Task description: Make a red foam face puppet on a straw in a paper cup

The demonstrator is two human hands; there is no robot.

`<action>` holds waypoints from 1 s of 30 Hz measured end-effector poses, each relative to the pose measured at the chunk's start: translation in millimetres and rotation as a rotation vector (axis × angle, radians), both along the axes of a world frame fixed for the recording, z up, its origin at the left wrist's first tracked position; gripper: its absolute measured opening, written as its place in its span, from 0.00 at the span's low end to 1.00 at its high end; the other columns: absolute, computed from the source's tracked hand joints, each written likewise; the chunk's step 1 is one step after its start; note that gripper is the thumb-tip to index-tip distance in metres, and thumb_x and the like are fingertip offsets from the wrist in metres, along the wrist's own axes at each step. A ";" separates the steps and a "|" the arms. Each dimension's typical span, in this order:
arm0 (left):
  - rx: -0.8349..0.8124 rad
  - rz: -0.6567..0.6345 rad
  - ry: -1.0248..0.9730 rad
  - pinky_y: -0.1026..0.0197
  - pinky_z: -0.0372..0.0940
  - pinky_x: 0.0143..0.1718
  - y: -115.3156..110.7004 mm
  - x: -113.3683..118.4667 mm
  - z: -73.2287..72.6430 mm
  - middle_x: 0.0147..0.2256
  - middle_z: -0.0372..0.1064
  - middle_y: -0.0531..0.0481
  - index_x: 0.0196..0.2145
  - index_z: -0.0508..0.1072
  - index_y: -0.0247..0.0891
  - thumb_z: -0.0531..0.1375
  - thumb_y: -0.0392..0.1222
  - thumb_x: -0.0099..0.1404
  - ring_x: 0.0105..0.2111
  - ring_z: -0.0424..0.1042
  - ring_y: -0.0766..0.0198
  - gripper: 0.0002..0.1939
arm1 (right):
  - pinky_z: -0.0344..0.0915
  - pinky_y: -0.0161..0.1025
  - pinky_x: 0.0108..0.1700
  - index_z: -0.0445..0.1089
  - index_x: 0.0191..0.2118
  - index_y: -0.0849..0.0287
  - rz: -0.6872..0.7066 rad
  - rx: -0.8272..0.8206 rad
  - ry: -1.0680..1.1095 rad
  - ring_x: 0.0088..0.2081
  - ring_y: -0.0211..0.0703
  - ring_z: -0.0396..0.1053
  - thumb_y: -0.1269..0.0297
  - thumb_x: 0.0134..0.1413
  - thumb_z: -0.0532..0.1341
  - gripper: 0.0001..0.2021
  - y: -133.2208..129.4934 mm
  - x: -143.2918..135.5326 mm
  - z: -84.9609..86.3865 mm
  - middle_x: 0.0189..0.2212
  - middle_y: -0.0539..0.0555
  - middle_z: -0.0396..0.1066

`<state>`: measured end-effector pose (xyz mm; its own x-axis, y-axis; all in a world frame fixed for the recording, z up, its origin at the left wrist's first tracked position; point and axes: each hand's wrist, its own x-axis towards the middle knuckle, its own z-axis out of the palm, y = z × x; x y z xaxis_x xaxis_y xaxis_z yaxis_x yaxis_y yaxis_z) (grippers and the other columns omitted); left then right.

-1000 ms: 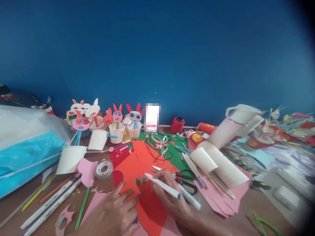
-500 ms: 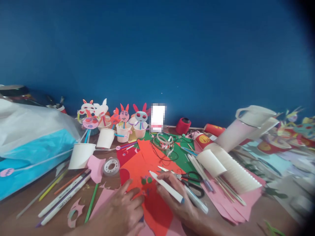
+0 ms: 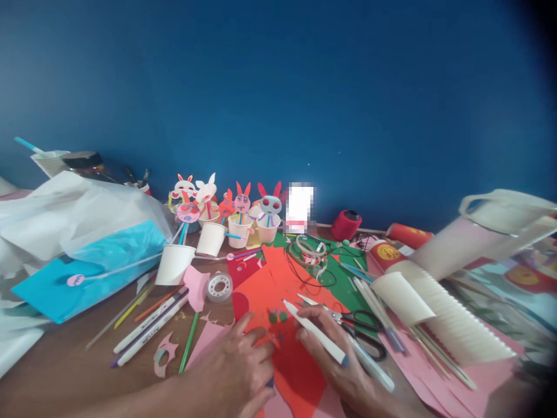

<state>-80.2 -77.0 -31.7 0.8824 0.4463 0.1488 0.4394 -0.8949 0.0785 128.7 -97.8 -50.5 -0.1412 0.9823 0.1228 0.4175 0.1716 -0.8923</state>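
Right hand grips a white marker over orange paper, near cups of paper faces

A white cup (image 3: 174, 265) at the front left stands under a pink face (image 3: 188, 212) on blue sticks. Behind it, 1 cup (image 3: 211, 239) leans; what is inside is hard to tell. Next come 1 cup with a pink rabbit face (image 3: 242, 203) and 1 with a grey face (image 3: 271, 205) with red ears, both on sticks. At the far left, another cup (image 3: 51, 164) holds a blue straw (image 3: 28, 144). To the right, a stack of cups (image 3: 456, 310) lies on its side beside a pale jug (image 3: 465, 244).

The right hand (image 3: 328, 342) is closed around the white marker (image 3: 319, 337), its tip just beside 2 green spots (image 3: 278, 317) on the orange paper (image 3: 289, 360). The left hand (image 3: 243, 360) rests on that paper, fingers loosely bent; whether it grips the dark blue thing (image 3: 270, 383) by its fingers cannot be told. Scissors (image 3: 361, 328) lie by the right hand.
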 end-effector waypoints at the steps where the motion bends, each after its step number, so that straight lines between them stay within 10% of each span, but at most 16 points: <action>1: -0.015 0.007 0.002 0.54 0.39 0.56 -0.2 0.1 0.3 0.37 0.70 0.51 0.30 0.70 0.38 0.51 0.44 0.64 0.43 0.66 0.62 0.11 | 0.65 0.34 0.43 0.62 0.41 0.53 0.001 0.000 -0.004 0.37 0.40 0.68 0.63 0.56 0.53 0.07 0.1 -0.1 0.4 0.35 0.51 0.69; 30: -0.079 0.029 -0.071 0.49 0.43 0.56 -1.0 0.0 -12.3 0.40 0.70 0.47 0.31 0.70 0.38 0.51 0.42 0.63 0.46 0.64 0.58 0.10 | 0.60 0.33 0.27 0.60 0.26 0.58 -0.169 -0.029 0.017 0.23 0.35 0.62 0.64 0.52 0.55 0.07 15.1 0.7 -14.5 0.20 0.47 0.64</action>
